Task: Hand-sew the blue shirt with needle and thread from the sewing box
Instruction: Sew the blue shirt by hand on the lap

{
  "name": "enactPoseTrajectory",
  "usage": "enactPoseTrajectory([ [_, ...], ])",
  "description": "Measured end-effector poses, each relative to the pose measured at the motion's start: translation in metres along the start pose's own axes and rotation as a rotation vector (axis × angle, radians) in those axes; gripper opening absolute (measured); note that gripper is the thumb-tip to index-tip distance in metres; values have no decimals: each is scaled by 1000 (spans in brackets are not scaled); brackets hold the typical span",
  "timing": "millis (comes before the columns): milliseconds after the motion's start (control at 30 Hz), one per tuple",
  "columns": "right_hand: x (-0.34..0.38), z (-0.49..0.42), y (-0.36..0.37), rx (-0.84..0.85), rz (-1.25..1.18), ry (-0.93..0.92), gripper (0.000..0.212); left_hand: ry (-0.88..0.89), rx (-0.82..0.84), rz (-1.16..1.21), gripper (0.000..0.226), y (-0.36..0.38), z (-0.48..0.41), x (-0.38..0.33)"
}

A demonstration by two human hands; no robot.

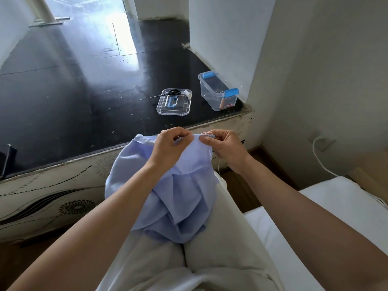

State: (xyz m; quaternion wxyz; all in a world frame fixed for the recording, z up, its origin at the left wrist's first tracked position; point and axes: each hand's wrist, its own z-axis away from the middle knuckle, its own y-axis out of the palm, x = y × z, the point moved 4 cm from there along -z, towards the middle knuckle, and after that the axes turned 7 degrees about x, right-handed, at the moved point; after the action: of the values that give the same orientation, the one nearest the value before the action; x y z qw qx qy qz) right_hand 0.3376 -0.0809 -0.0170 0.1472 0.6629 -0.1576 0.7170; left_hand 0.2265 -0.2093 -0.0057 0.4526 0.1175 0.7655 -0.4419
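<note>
Head view: shirt (pixel 178 206) on lap, left hand (pixel 170 143) and right hand (pixel 225 149) each with grip pinched on its raised top fold, thread (pixel 218 164) hanging under right, needle not discernible; cloth looks light, limp, so hold close beside the seam.

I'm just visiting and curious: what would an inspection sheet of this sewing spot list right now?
Surface: black ledge, scuffed.
Job's things: blue shirt on the lap; clear sewing box open; lid beside it carrying scissors and thread spool; needle too small to tell.
Clutter: dark flat object at the ledge's left edge.
Hands: left hand and right hand both pinch the shirt's top edge; thread hangs below the right hand.
Cables: white cable from a wall socket.
Surroundings: white walls, white mattress.
</note>
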Motion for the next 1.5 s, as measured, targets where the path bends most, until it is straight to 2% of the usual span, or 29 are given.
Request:
enactPoseTrajectory([
  [100,-1,0,0,9,5,2,16,-2,47,39,18,2,0,0],
  [300,-1,3,2,-13,22,3,13,-111,-2,122,5,1,2,2],
  [500,-4,2,-2,-14,33,22,13,-103,20,117,9,4,1,-2],
  [600,-2,4,-2,16,41,37,20,-129,15,138,9,4,2,-3],
  [733,-2,4,-13,-65,8,104,25,-179,-21,165,8,3,3,-4],
  [800,2,4,-18,-68,33,53,21,-196,-27,171,7,4,3,-5],
  [1000,20,11,-16,23,231,-248,13,-206,-14,195,9,3,4,-8],
  [1167,10,12,-13,67,359,-239,19,-254,14,285,16,4,7,-12],
  [1500,12,14,-11,136,352,-232,25,-273,44,359,18,4,8,-18],
])
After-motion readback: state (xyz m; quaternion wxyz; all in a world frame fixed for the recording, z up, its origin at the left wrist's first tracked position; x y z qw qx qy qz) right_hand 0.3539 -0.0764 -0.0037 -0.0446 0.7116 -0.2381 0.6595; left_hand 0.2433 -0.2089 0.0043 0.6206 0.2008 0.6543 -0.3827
